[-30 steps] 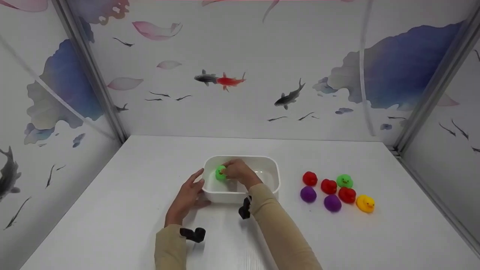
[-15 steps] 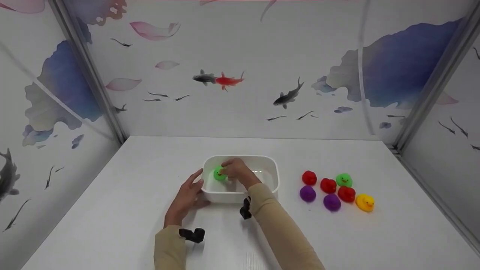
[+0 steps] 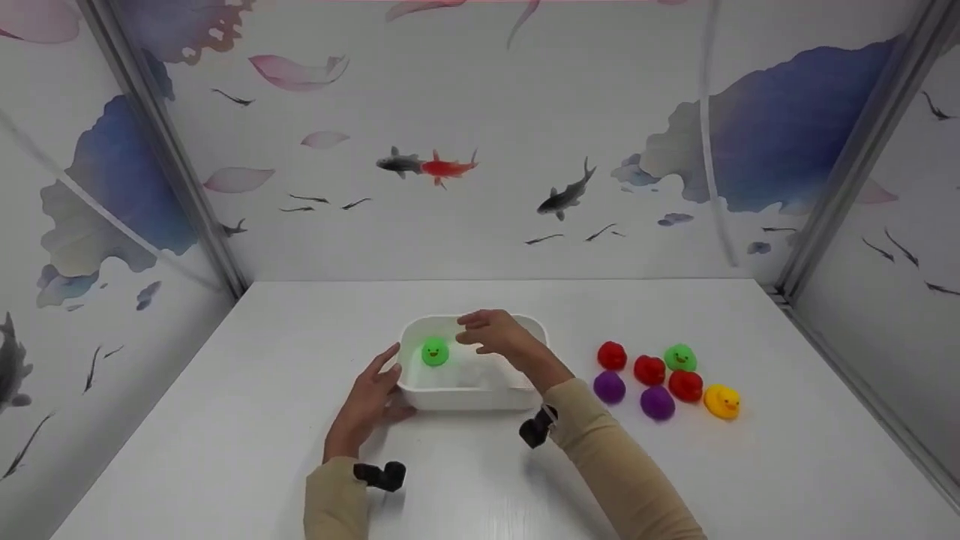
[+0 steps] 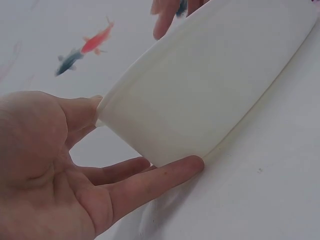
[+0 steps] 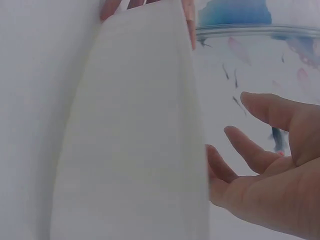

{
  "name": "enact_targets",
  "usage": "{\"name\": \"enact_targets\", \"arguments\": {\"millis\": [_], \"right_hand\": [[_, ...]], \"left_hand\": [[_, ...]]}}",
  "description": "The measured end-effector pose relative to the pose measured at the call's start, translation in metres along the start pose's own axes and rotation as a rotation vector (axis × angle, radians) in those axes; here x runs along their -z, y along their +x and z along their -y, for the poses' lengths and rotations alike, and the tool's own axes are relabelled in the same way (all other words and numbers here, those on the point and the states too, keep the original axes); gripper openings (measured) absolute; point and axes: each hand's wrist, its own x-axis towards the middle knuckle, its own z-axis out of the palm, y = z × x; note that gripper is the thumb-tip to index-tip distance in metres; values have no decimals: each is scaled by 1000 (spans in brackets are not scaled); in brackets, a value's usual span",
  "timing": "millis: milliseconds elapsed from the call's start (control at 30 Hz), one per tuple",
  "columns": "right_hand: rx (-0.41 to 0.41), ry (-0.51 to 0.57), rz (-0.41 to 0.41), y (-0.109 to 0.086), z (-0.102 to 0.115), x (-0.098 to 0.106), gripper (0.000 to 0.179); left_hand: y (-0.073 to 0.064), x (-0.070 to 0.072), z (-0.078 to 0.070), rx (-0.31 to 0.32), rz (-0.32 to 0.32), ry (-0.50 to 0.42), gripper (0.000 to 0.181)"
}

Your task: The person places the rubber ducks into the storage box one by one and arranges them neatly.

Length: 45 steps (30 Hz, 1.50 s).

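Head view: seven toys cluster on the white table (image 3: 232,442), right of the white tub (image 3: 472,400): three red ducks (image 3: 649,370), two purple toys (image 3: 658,403), a second green duck (image 3: 680,358) and a yellow duck (image 3: 722,402). The first green duck (image 3: 435,352) sits inside the tub, towards its left end. The right hand (image 3: 495,334) is above the tub, fingers loosely spread and holding nothing; it and its wrist block part of the far rim and interior. The left hand (image 3: 367,397) grips the tub's left end.

Left wrist view: here the left hand's grip is plain, spanning the end from rim to base. The tub's wall hides the first green duck; right-hand fingertips show beyond the rim.

Right wrist view: the wall fills much of the view, again hiding the duck. The right hand's fingers are clearly apart, with left-hand fingers at the tub's far end.
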Motion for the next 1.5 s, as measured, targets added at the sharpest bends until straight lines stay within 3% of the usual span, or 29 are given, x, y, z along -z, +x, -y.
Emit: {"name": "enact_targets", "arguments": {"millis": [367,600,967,1133,1267,1500], "right_hand": [[105,-58,-43,-50,-3,45,44],[93,-84,-98,-75,-16,77,47],[-24,-83,-195,-78,-45,127,49],[48,-156,-204,-76,-61,145,49],[54,-172,-217,-79,-73,157,51],[68,-125,-262,-87,-92,176,58]], "left_hand": [[-4,1,-2,-20,20,2,55],[-3,0,-1,-16,16,5,53],[-4,2,2,-11,9,-16,53],[-4,3,2,-10,-2,-13,51],[-4,2,3,2,15,-11,52],[-2,0,2,1,10,-21,51]]}}
